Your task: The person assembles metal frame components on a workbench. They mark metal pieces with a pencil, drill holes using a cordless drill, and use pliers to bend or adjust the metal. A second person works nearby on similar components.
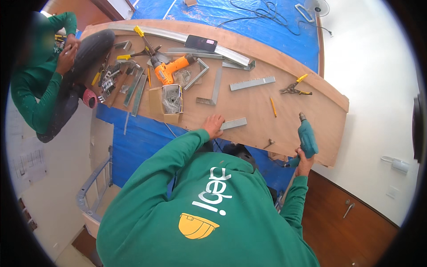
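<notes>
My right hand (304, 162) grips the handle of a teal corded drill (307, 139) at the right end of the wooden tabletop (258, 124), its chuck pointing away from me. Near the front edge, my left hand (213, 126) is closed over the left end of a short metal channel piece (235, 123) lying on the wood. Between this piece and the drill, a small metal part (269, 143) lies by the edge. A yellow pencil (273, 107) and open-jawed snips (293, 86) with yellow grips lie farther back.
Left of centre are an orange cordless drill (171, 69), an open box of screws (172, 99) and a phone (201, 43). Several metal profiles (252, 83) lie about. A co-worker (44, 89) in green sits at the left. A cable (262, 13) crosses the blue sheeting (204, 11).
</notes>
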### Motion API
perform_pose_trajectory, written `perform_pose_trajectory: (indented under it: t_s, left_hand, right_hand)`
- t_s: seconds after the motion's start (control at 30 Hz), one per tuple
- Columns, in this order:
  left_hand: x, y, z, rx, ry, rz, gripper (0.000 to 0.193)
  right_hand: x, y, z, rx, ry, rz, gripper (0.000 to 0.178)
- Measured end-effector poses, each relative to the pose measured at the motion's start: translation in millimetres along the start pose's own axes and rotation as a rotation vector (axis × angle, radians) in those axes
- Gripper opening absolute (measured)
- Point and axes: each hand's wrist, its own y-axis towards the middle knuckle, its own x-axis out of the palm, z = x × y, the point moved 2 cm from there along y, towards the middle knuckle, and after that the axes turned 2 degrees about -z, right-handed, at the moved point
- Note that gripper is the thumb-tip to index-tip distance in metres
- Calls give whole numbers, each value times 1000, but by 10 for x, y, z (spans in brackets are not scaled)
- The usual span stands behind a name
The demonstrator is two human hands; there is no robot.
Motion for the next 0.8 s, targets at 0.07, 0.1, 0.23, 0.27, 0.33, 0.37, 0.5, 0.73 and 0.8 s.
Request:
perform_pose_trajectory:
  t_s: [0.07,0.1,0.23,0.27,0.33,0.37,0.5,0.73,0.8]
  left_hand:
    - [-23,30,-27,49,-4,0,52]
    - [-12,24,-73,47,-41,17,52]
    - [52,-5,-108,20,-123,19,56]
    - [31,9,-116,3,-124,9,57]
    - [-2,60,-124,-15,-158,-32,60]
    - [-22,66,-154,-31,-170,-55,62]
    - [12,41,-111,-103,-122,-58,64]
    - [-92,5,-43,-155,-165,-69,60]
    - [-85,52,-10,-123,-199,-44,59]
  right_hand:
    - [63,-277,-112,-26,-36,20,48]
    - [118,-354,-182,-48,-71,21,48]
    - [126,-379,-322,-131,-182,-76,47]
    - [154,-351,-348,-139,-189,-97,46]
    - [206,-297,-415,-143,-181,-116,44]
    - [316,-309,-485,-134,-159,-119,42]
    - [590,-318,-535,-161,-101,-194,39]
    - [1177,-785,-593,112,312,-175,38]
    - [1265,-907,-659,143,388,-187,38]
